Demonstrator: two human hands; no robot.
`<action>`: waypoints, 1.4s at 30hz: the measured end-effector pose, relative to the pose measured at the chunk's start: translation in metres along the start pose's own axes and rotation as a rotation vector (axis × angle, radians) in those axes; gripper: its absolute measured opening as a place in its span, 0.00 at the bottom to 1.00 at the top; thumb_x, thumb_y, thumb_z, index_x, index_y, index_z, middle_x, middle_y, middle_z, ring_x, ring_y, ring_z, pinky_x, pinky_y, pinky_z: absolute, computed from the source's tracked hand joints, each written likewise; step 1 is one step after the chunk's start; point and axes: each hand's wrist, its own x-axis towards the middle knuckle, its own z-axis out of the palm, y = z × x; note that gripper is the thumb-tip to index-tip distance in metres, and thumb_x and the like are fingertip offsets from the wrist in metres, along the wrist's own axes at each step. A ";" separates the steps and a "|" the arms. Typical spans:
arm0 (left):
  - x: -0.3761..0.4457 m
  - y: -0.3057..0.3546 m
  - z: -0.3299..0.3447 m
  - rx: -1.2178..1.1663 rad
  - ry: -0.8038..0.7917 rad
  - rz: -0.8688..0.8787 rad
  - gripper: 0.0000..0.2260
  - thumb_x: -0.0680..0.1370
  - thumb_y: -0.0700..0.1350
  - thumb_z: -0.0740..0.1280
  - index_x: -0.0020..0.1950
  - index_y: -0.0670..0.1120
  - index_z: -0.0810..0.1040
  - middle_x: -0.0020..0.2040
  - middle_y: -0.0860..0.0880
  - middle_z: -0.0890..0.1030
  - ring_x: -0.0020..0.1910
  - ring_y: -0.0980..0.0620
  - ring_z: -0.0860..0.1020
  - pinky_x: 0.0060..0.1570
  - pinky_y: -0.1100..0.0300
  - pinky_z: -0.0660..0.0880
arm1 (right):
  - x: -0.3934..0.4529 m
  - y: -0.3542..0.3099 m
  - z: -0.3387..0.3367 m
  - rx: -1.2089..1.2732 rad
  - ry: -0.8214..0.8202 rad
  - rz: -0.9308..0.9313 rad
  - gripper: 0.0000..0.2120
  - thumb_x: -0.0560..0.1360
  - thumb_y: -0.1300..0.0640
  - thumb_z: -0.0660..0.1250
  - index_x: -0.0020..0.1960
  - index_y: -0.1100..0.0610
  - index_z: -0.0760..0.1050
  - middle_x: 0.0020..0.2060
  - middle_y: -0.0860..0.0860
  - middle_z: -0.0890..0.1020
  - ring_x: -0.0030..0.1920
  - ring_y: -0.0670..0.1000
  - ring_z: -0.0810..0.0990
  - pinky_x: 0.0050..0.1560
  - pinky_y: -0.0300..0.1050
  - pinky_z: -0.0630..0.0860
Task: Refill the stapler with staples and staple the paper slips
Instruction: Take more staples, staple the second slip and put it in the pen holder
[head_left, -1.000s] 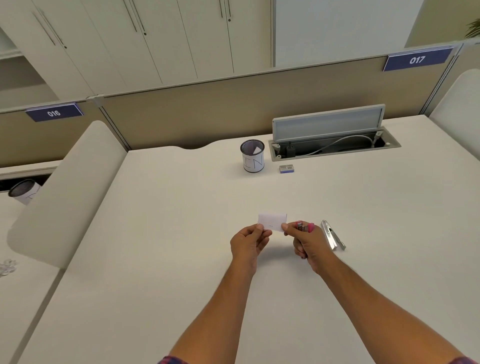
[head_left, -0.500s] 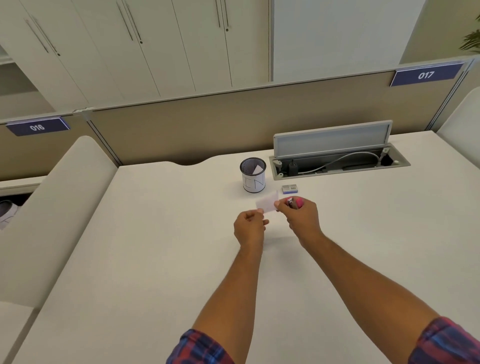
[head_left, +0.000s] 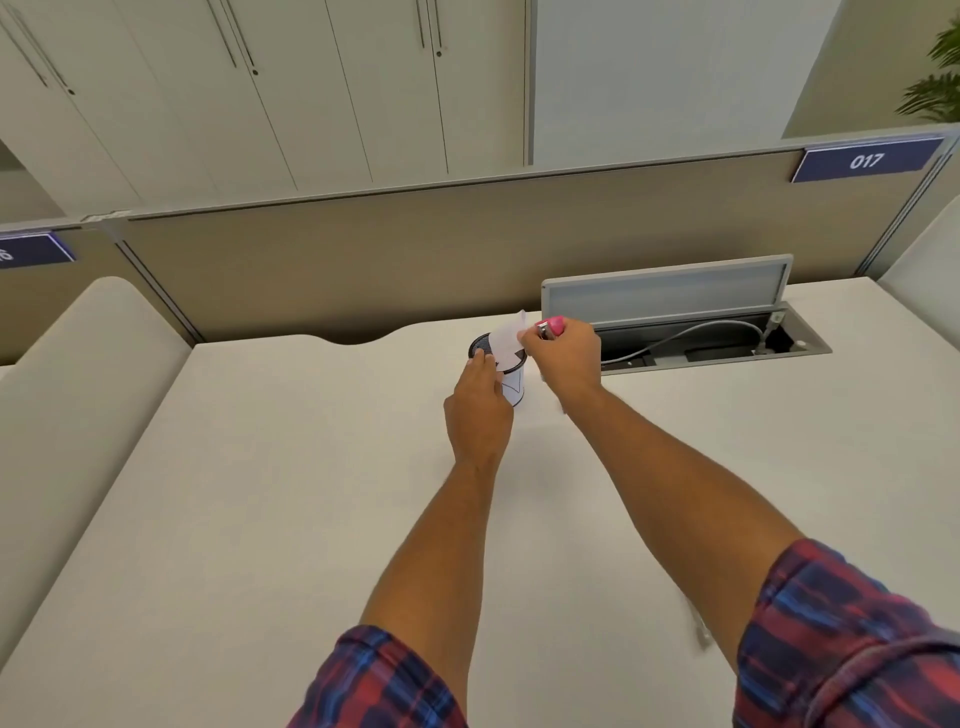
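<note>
Our right hand (head_left: 563, 358) is closed around the pink stapler (head_left: 550, 328) while its fingertips also pinch the paper slip (head_left: 509, 340), and our left hand (head_left: 480, 410) curls against the near rim of the mesh pen cup (head_left: 511, 382), though we cannot tell whether it grips the cup or a slip inside. Juggling stapler and slip in one hand, we judge the slip could slide free or the light cup tip on the counter (head_left: 260, 493). Just beyond sits the open cable tray (head_left: 701, 343) with its raised lid, into which a dropped slip might fall.

White cabinets (head_left: 311, 88), beige partition (head_left: 363, 260), perhaps fabric.
</note>
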 end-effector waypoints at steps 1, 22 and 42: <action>0.002 -0.003 0.002 0.036 -0.016 0.011 0.18 0.86 0.44 0.59 0.75 0.44 0.71 0.71 0.48 0.77 0.69 0.47 0.76 0.67 0.56 0.72 | 0.004 0.001 0.004 -0.027 -0.005 0.002 0.15 0.73 0.54 0.74 0.31 0.50 0.72 0.26 0.48 0.73 0.28 0.46 0.71 0.31 0.37 0.70; -0.016 0.004 0.005 -0.034 0.106 0.103 0.18 0.81 0.45 0.69 0.69 0.41 0.78 0.65 0.43 0.82 0.64 0.43 0.80 0.66 0.48 0.75 | -0.005 0.010 0.021 -0.108 -0.226 0.082 0.23 0.76 0.31 0.64 0.40 0.51 0.76 0.35 0.48 0.79 0.35 0.46 0.76 0.36 0.36 0.69; -0.187 -0.002 -0.014 -0.184 -0.108 -0.137 0.14 0.82 0.53 0.64 0.39 0.51 0.80 0.32 0.55 0.81 0.32 0.58 0.78 0.31 0.71 0.69 | -0.188 0.084 -0.089 -0.011 -0.290 0.059 0.13 0.80 0.54 0.70 0.38 0.56 0.85 0.28 0.52 0.83 0.28 0.48 0.80 0.33 0.40 0.79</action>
